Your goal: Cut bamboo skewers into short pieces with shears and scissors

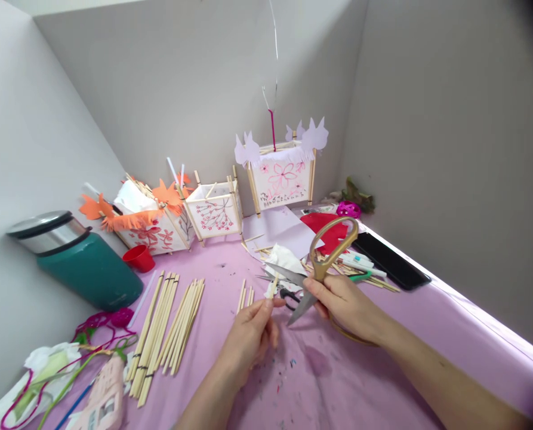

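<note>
Between its fingertips my left hand (255,331) pinches a short wooden stick (273,288), which points up. My right hand (340,298) is closed on large gold-handled scissors (322,270). Their blades are spread apart, one beside the stick's upper part and the other pointing down toward the cloth. Behind the hands lie crumpled white tissue (285,261) and a smaller pair of black-handled scissors (288,297). A few short sticks (245,297) rest just left of the tissue, and bundled longer sticks (156,334) lie farther left.
Decorated paper-and-stick boxes (215,216) stand at the back. A teal bottle (89,269), red cup (139,258), pink glue gun (101,397) and yarn (107,322) are at left. A black phone (389,260) lies at right, near red paper (326,232).
</note>
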Available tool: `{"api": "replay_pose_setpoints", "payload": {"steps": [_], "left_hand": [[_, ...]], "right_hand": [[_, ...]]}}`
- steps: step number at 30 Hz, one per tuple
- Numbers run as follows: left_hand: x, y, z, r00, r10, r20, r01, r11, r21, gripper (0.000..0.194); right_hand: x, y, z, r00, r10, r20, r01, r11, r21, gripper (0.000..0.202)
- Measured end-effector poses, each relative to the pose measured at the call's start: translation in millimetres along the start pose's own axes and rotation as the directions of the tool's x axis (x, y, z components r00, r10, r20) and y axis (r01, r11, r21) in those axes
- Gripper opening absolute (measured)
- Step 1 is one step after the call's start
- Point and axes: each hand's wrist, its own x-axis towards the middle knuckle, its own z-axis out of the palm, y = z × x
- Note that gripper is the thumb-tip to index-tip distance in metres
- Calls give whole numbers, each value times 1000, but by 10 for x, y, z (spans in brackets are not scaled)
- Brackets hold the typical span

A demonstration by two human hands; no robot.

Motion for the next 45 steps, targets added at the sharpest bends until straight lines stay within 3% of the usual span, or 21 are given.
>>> {"api": "replay_pose_setpoints", "payload": {"steps": [8,17,22,29,34,36,39,42,45], "left_hand": [[-25,10,25,998,67,6,-66,997,-39,31],[-3,8,32,991,120,-53,-119,993,29,57],[20,-4,31,990,106,-89,-98,991,86,68],[28,26,40,976,166,-142,-151,982,112,61],[4,34,41,986,134,-95,-126,988,88,59],[5,27,19,982,163,-94,-156,985,77,54],[19,15,-32,940,277,-198,-265,960,85,42],[37,3,-73,885,351,-306,-328,936,125,35],[56,-9,-77,849,410,-334,-381,912,151,28]], "right_hand": [[39,-10,30,993,45,-108,-60,989,-136,49],[-16,-72,115,989,-55,-134,11,951,-308,44],[1,-74,79,979,-9,-204,-57,946,-318,43],[-43,-121,86,998,-26,-59,4,938,-346,45],[-26,-157,43,985,-27,-169,-30,944,-330,44],[-34,-183,35,994,-40,-100,9,956,-293,43],[-50,-178,29,1000,10,10,-9,998,-70,46],[-33,-92,15,993,118,9,-118,975,186,53],[4,-4,3,984,177,18,-175,948,264,55]]}}
